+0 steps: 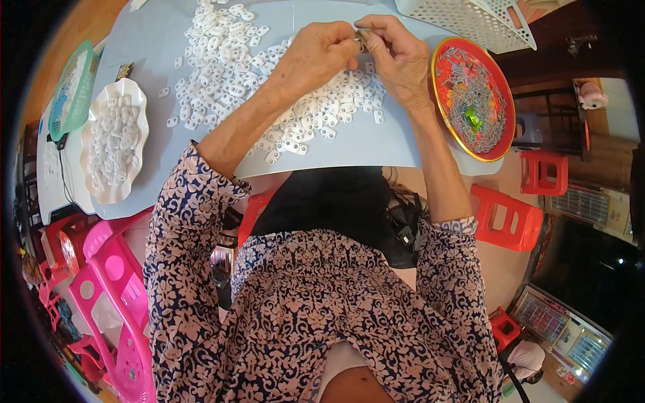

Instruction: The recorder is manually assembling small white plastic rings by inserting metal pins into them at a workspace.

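Over the far part of the grey-blue table my left hand [321, 52] and my right hand [402, 64] meet, both closed in a pinch. Between their fingertips is a small dark, shiny thing [363, 41], mostly hidden, whose kind I cannot make out. Under and around my hands lies a spread of small white plastic pieces [225, 80] with holes in them. Just right of my right hand, a red round tray [509, 101] with a gold rim holds many thin grey screw-like pieces [478, 94] and a bright green thing [473, 119].
On the left stand a white scalloped dish [87, 151] of finished-looking white pieces and a green basket [79, 64]. A white perforated basket [463, 23] sits at the far right. Pink chairs [117, 289] and a red stool [508, 218] flank the table's near edge.
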Tool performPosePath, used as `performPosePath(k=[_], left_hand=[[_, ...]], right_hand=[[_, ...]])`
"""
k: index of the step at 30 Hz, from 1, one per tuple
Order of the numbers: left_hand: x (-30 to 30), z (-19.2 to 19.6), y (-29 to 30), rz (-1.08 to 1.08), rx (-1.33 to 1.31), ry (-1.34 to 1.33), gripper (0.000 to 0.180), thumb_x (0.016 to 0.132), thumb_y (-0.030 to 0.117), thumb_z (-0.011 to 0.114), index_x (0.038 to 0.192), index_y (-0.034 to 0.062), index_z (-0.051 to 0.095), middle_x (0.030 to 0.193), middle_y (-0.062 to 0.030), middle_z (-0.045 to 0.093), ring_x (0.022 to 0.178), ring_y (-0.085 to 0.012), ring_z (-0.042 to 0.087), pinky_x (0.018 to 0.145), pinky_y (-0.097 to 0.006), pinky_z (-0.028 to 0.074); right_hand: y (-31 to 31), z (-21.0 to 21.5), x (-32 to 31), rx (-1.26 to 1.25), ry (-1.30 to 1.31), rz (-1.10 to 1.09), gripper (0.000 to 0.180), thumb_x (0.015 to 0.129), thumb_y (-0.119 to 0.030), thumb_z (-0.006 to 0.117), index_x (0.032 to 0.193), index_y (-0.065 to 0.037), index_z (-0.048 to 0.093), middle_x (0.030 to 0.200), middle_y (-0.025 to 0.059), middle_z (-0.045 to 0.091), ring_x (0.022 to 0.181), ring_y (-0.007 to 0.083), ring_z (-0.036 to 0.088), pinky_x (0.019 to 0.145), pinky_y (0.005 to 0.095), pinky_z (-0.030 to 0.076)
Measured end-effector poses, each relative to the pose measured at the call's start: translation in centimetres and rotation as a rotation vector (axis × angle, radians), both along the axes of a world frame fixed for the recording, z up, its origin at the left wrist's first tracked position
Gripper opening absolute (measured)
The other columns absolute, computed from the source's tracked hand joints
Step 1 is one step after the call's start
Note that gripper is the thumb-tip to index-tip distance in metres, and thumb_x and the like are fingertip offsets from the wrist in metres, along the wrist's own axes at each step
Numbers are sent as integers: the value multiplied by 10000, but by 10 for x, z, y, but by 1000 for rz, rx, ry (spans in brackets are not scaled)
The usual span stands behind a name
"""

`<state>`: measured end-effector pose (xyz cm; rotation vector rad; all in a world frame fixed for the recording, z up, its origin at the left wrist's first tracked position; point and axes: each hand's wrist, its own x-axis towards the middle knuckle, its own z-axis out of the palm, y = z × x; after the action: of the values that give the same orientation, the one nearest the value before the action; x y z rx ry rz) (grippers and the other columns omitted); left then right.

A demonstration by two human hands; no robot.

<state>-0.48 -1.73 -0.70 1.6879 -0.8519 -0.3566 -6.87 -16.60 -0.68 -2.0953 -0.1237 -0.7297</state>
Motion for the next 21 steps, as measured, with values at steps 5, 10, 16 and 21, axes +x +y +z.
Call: performPosePath(k=[5, 10, 16, 21], left_hand=[[-1, 2, 0, -50, -164, 181, 211, 855, 168, 498, 786, 6, 613, 694, -43, 613, 649, -89, 524, 602, -227, 425], [4, -1, 2, -44, -164, 176, 217, 867, 181, 502, 796, 11, 616, 704, -40, 617, 685, -100, 537, 656, -238, 443], [2, 5, 3, -26, -141, 206, 190, 880, 172, 516, 850, 24, 631, 726, -19, 605, 720, -81, 522, 711, -223, 420], [4, 3, 3, -22, -108, 172, 198, 881, 178, 514, 831, 26, 630, 724, -15, 604, 720, -79, 521, 711, -224, 420]], right_hand=[[-2, 0, -1, 201, 74, 63, 118, 885, -98, 553, 955, -38, 626, 687, 5, 606, 588, 54, 515, 532, 203, 429], [-2, 7, -1, 277, 68, 146, 140, 908, -124, 545, 947, -15, 623, 694, 3, 597, 615, 49, 506, 564, 194, 428], [-4, 6, -3, 275, 103, 123, 128, 891, -105, 573, 941, 0, 626, 722, 5, 607, 636, 52, 509, 583, 187, 428], [-7, 4, -2, 368, 115, 173, 103, 859, -57, 603, 932, 5, 640, 771, -4, 625, 688, 48, 538, 625, 185, 444]])
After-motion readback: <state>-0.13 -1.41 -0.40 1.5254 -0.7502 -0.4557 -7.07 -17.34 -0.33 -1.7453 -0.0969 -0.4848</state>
